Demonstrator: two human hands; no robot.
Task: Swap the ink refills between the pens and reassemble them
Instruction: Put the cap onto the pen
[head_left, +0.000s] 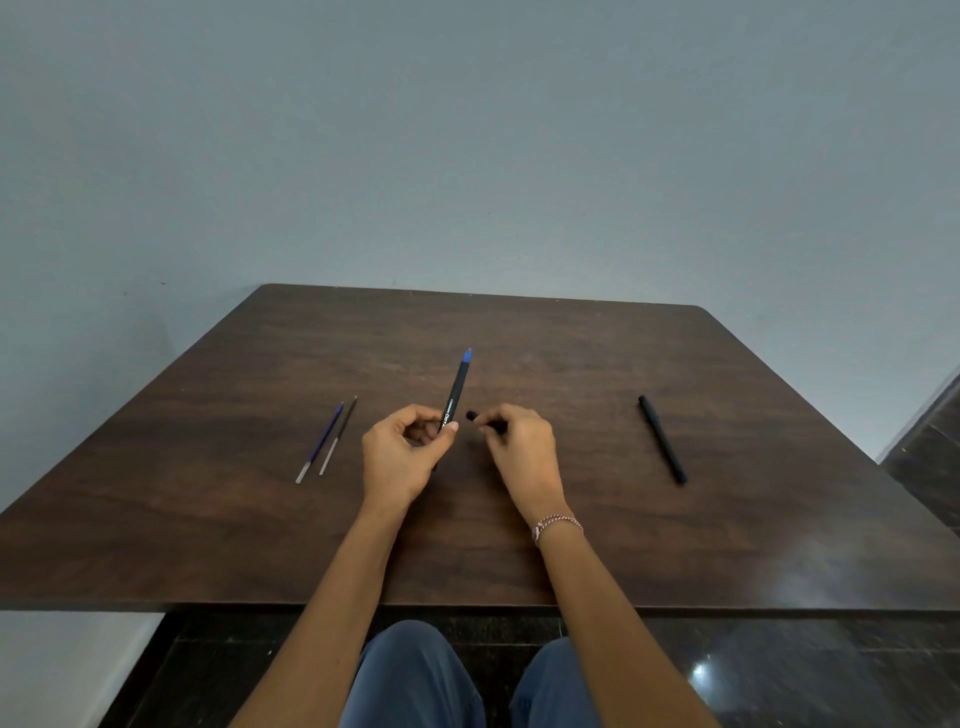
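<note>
My left hand (399, 453) grips a black pen barrel (457, 387) with a blue tip, held upright and leaning away from me over the middle of the table. My right hand (519, 441) pinches a small black pen part (474, 415) just to the right of the barrel, apart from it. Two loose refills lie side by side on the table at the left: a blue refill (323, 441) and a black refill (340, 434). A second black pen (662, 439) lies on the table at the right.
The dark wooden table (727, 545) stands against a grey wall. My knees in blue trousers show below its near edge, over a dark tiled floor. A thread bracelet sits on my right wrist.
</note>
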